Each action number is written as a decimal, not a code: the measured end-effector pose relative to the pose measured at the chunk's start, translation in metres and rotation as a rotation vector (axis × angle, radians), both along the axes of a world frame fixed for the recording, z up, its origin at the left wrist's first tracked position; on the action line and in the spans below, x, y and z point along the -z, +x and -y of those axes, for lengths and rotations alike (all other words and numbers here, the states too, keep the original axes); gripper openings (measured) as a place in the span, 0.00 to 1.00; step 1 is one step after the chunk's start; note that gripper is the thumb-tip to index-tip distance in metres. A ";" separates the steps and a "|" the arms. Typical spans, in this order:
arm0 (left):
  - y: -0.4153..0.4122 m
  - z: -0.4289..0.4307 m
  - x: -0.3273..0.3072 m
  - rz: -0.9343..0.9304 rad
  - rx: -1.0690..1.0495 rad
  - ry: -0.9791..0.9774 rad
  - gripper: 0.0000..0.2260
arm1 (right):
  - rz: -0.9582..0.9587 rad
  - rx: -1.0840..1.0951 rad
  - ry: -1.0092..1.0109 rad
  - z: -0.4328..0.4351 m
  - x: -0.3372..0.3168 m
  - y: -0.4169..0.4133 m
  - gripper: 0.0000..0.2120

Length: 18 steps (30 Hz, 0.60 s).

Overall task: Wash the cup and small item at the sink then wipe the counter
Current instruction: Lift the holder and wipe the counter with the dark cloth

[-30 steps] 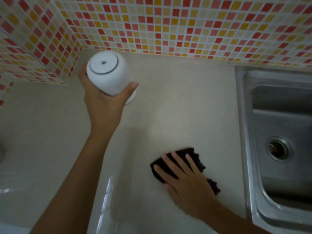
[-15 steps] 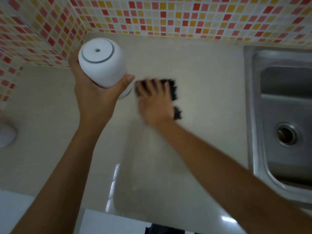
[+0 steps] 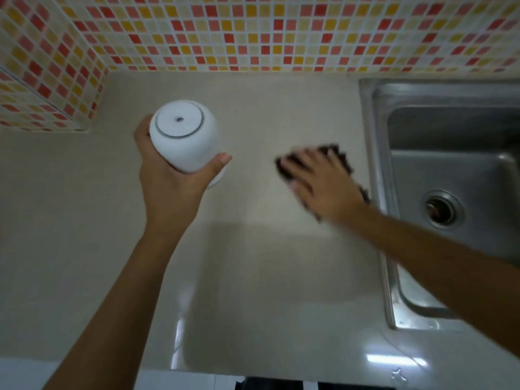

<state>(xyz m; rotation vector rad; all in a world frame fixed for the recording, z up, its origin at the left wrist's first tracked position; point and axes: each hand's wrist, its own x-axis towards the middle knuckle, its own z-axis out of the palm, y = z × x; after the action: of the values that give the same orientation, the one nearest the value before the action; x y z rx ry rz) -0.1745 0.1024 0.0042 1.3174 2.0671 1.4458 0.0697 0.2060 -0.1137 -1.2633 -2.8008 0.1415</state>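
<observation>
My left hand (image 3: pixel 168 190) holds a white cup (image 3: pixel 184 139) upside down above the beige counter (image 3: pixel 253 263), its ringed base facing up. My right hand (image 3: pixel 323 184) lies flat, fingers spread, on a dark cloth (image 3: pixel 339 153) pressed to the counter, just left of the sink rim. The cloth shows only at its edges around my fingers and is blurred. The small item is out of sight.
A steel sink (image 3: pixel 450 192) with a round drain (image 3: pixel 440 209) fills the right side. A mosaic tile wall (image 3: pixel 253 32) runs along the back and juts out at the left corner (image 3: pixel 47 88). The counter's front edge is near the bottom.
My right hand has swept the cloth from beside the cup to the right, toward the sink rim. One second ago it was nearer the front. The cup stays raised in my left hand.
</observation>
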 end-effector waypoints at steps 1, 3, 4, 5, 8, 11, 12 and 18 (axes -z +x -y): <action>0.006 0.001 0.004 0.003 0.014 -0.008 0.42 | -0.015 0.106 -0.015 -0.035 -0.001 -0.004 0.23; 0.020 0.004 0.012 0.018 0.039 -0.013 0.42 | -0.018 0.299 -0.089 -0.088 -0.004 -0.018 0.24; 0.026 0.005 0.015 0.032 0.045 -0.013 0.42 | -0.018 0.375 -0.117 -0.102 -0.005 -0.026 0.25; 0.031 0.006 0.019 0.047 0.049 -0.011 0.43 | -0.018 0.431 -0.127 -0.107 -0.005 -0.034 0.25; 0.046 0.005 0.027 0.085 0.042 -0.012 0.43 | -0.035 0.440 -0.100 -0.078 -0.003 -0.048 0.25; 0.055 -0.005 0.033 0.121 0.017 -0.020 0.42 | -0.115 0.313 -0.056 0.002 -0.004 -0.045 0.24; 0.058 -0.008 0.034 0.133 0.015 -0.018 0.42 | -0.137 0.264 -0.070 0.036 -0.006 -0.041 0.24; 0.079 -0.015 0.046 0.241 -0.008 -0.002 0.40 | -0.058 0.149 -0.143 0.181 -0.012 0.025 0.24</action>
<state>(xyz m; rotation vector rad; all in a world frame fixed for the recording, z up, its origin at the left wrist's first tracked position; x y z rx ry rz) -0.0956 0.1169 -0.0413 1.0756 1.9192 1.5227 0.0947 0.0248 -0.1021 -1.4671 -2.6773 0.3689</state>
